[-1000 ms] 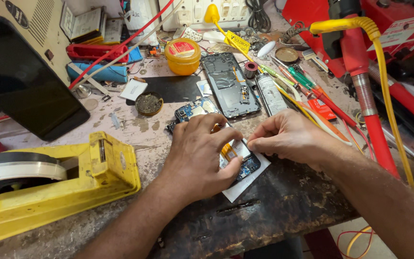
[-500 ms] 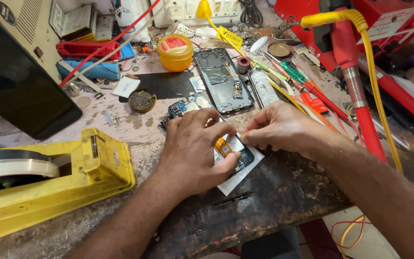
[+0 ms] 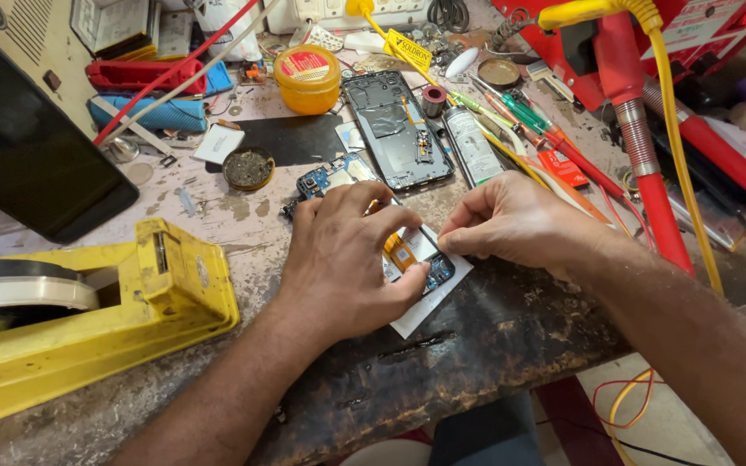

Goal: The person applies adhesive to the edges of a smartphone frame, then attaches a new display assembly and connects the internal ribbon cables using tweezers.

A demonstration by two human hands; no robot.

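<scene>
Left hand (image 3: pixel 347 263) presses flat over the circuit board (image 3: pixel 420 259) at the table's (image 3: pixel 511 336) near edge; right hand (image 3: pixel 511 223), grip pressed together, pinches its far right corner, white card (image 3: pixel 429 302) beneath.

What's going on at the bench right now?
A person is bent over an opened phone lying on a white sheet at the bench's front edge. The left hand covers and steadies the phone, while the right hand pinches at its upper right edge. Another phone shell, a yellow jar, screwdrivers and a yellow tape dispenser lie around them.
</scene>
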